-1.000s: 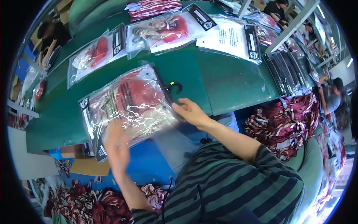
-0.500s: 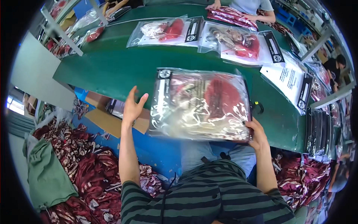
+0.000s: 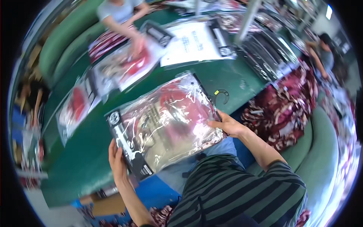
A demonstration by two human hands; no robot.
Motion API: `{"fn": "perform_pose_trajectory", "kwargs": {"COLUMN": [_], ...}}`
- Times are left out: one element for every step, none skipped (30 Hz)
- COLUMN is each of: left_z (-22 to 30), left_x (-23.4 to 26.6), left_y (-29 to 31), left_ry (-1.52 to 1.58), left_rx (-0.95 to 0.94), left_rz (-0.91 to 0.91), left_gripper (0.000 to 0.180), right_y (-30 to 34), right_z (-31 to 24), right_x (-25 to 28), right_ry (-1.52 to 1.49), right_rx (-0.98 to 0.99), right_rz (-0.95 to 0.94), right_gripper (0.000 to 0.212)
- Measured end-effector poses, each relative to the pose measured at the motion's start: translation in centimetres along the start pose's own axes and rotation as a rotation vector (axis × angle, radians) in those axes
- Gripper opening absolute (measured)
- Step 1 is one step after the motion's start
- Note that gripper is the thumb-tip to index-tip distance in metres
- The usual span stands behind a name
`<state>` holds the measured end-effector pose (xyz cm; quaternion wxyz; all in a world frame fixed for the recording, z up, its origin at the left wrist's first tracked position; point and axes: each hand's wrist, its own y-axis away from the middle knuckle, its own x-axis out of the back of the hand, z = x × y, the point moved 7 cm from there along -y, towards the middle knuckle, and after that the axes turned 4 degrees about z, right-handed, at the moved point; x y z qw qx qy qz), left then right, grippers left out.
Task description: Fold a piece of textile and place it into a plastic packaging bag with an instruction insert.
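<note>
Both hands on it now: left hand (image 3: 118, 163) clamped on the clear garment bag's (image 3: 166, 123) black header end, right hand (image 3: 227, 126) pinching the opposite edge, above the green desk (image 3: 242, 81). Best kept taut and level, since slick plastic slips.

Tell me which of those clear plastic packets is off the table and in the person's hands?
The large packet with the red garment and black header strip, gripped by the left hand and right hand. The other packets lie flat on the green table.

Both hands grip, left hand (image 3: 118, 163) low, right hand (image 3: 229, 126) higher.
</note>
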<state>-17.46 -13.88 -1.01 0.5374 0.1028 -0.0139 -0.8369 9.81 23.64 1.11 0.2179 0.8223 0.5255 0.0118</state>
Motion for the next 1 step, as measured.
{"fn": "perform_pose_trajectory", "kwargs": {"left_z": [-1.19], "left_x": [0.22], "left_y": [-0.3], "left_ry": [0.087], "left_rx": [-0.038], "left_rz": [-0.048], "left_gripper": [0.07], "right_y": [0.14], "right_z": [0.18], "right_x": [1.03], "right_ry": [-0.026], "right_rx": [0.034], "right_rz": [0.012], "right_gripper": [0.069]}}
